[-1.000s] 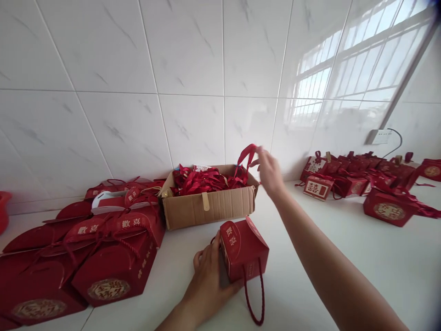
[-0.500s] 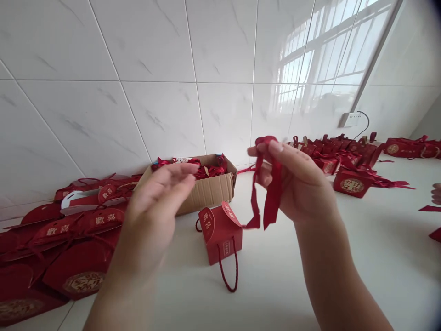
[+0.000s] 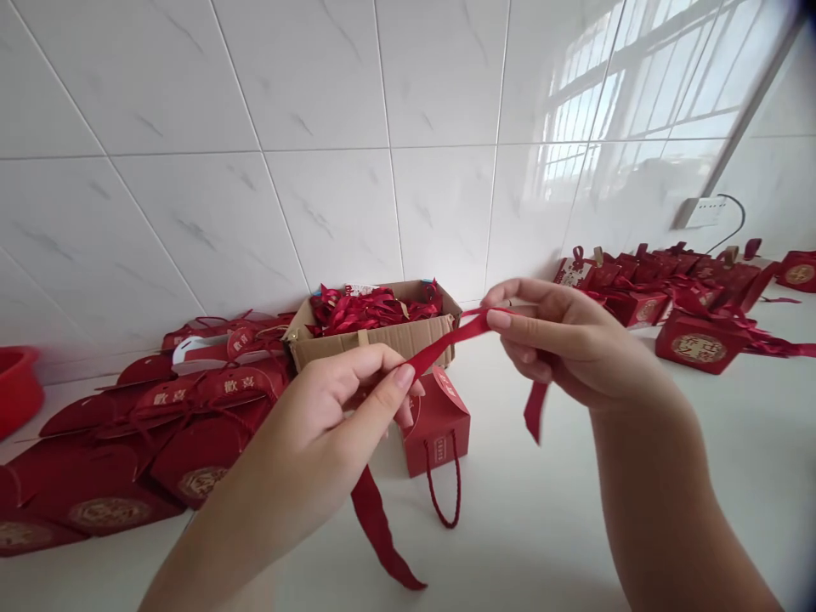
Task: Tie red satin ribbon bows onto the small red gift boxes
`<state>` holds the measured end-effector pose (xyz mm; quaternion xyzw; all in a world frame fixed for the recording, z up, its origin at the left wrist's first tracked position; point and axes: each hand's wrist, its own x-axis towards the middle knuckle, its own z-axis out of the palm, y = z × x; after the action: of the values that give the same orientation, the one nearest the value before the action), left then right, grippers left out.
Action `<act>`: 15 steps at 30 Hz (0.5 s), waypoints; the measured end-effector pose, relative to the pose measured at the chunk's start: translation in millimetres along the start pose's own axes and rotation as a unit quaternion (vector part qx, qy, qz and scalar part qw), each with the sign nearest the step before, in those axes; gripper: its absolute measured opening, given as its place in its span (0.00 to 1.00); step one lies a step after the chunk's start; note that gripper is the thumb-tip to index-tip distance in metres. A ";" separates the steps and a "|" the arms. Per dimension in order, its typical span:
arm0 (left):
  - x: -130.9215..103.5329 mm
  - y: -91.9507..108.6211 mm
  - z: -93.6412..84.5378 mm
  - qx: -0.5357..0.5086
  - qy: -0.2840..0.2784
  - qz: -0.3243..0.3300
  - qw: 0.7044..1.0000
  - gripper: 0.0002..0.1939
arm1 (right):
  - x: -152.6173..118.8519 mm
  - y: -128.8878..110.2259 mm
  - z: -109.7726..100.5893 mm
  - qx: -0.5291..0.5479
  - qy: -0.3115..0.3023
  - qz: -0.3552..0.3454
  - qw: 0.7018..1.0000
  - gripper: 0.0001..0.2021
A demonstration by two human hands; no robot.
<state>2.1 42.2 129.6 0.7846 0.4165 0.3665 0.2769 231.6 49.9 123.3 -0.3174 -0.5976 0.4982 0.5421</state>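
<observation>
A dark red ribbon [image 3: 446, 340] stretches between my two hands, above the counter. My left hand [image 3: 337, 416] pinches it between thumb and fingers, and one tail hangs below that hand. My right hand [image 3: 554, 331] pinches the ribbon further along, with a short end dangling under the fingers. Behind and below my left fingers stands a small red gift box [image 3: 439, 433] with white characters on its flap and a dark red rope handle [image 3: 457, 501] drooping at its front. My left fingers hide part of its top.
An open cardboard box [image 3: 376, 340] full of red ribbons stands against the tiled wall. Several red gift boxes [image 3: 108, 501] crowd the left side. More red boxes [image 3: 701, 340] line the right back, near a wall socket [image 3: 701, 212]. A red plastic container [image 3: 19, 382] sits far left.
My left hand has moved in from being empty and taken hold of the ribbon. The ribbon, looped over my right fingers before, is now drawn out between both hands. The view has shifted left.
</observation>
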 end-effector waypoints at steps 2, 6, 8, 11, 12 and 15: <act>-4.3 -0.5 -6.2 0.042 0.026 0.000 0.999 0.16 | -4.8 -3.9 -4.3 0.007 -0.019 0.003 1.000 0.09; -8.4 3.7 -13.9 0.051 0.022 -0.042 0.998 0.16 | -12.8 -11.6 -2.7 0.077 -0.084 -0.037 0.993 0.06; -8.8 7.6 -14.3 0.057 0.002 -0.056 0.997 0.16 | -14.0 -13.2 -0.5 0.101 -0.103 -0.070 0.987 0.06; -11.0 12.2 -10.4 0.065 -0.022 -0.059 0.996 0.15 | -12.4 -11.2 0.1 0.108 -0.100 -0.118 0.982 0.09; -13.0 13.2 -8.3 0.067 -0.030 -0.059 0.996 0.15 | -11.3 -9.5 -0.4 0.108 -0.090 -0.136 0.981 0.11; -22.8 17.2 -0.6 0.079 -0.038 -0.050 0.995 0.13 | -7.6 -4.2 -2.0 0.123 -0.046 -0.186 0.974 0.17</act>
<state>0.7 14.1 134.8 0.7955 0.4717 0.2887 0.2478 235.8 42.2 124.6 -0.1083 -0.6044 0.4726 0.6322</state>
